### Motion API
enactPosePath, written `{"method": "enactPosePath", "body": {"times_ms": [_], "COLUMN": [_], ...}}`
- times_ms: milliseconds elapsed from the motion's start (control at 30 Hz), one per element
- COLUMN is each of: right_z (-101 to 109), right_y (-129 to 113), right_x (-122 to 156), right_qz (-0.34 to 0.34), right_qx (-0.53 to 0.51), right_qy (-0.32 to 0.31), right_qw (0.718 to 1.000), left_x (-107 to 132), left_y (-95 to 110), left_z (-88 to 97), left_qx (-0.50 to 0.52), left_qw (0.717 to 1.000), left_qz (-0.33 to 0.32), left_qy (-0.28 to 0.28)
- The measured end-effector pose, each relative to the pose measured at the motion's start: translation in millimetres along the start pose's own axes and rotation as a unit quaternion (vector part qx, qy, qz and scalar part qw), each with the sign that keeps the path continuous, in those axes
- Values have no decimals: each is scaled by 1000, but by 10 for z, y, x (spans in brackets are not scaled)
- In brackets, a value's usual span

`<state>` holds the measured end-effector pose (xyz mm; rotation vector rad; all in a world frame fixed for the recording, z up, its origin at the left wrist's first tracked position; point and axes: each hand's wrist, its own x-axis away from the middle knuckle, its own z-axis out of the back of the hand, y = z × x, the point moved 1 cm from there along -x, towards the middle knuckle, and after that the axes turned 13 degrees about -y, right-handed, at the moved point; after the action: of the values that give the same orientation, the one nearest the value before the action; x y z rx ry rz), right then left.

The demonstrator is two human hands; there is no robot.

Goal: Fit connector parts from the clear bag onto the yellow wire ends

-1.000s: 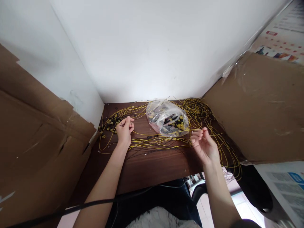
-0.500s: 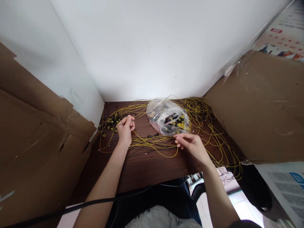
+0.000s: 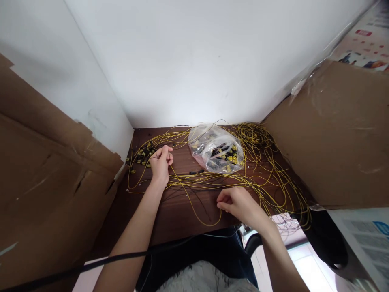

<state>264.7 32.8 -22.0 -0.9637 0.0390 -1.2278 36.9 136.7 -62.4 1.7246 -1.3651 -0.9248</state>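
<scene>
Left hand: the left hand (image 3: 160,164) rests on the dark wooden desk (image 3: 179,219), at about 10 o'clock from the middle of the desk. The fingers are curled together and pinch the end of a thin yellow wire (image 3: 194,205).

Right hand: the right hand (image 3: 240,205) is at about 5 o'clock, near the front edge of the desk. The fingers are closed together on the same yellow wire; which fingertips press it I cannot tell.

Wire in hand: it runs from the left hand down toward 6 o'clock, makes a slack loop just beside the right hand, and rises into that hand.

Other wires: many more yellow wires (image 3: 267,170) lie in loose loops over the desk, and a denser coil (image 3: 252,136) is at 1 o'clock.

Bag: a clear plastic bag (image 3: 215,152) with small yellow and black parts lies at 12 o'clock, apart from both hands.

Small parts: a heap of yellow and black pieces (image 3: 141,156) lies just beside the left hand, at its 9 o'clock.

Step in hand: in my judgement, one wire is being separated and drawn out of the tangle.

Next move calls for: probably a steady pull with the left pinch firm, so the wire slides free and does not drag its neighbours.
</scene>
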Motion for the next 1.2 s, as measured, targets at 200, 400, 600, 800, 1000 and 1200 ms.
{"method": "enactPosePath", "body": {"times_ms": [200,400,600,800,1000,1200], "right_z": [-297,-421,-404,-364,-387,-343], "right_y": [-162,-315,-519,-585,-615,-640], "right_x": [-50,-221,-268,-225,-244,-242], "right_qz": [-36,-35,-58,-87,-64,-57], "right_qx": [20,56,187,240,288,314], "right_qy": [-9,-8,-4,-8,-34,-29], "right_qw": [999,998,981,967,955,947], "left_x": [-1,0,4,-4,-14,-9], "left_y": [-5,-6,5,8,24,23], "left_z": [2,-2,-7,-4,27,22], "left_qx": [-2,-1,6,8,14,8], "left_qw": [1000,1000,1000,1000,1000,1000], "left_qz": [2,-1,3,9,20,25], "left_qy": [2,-2,2,1,-3,-6]}}
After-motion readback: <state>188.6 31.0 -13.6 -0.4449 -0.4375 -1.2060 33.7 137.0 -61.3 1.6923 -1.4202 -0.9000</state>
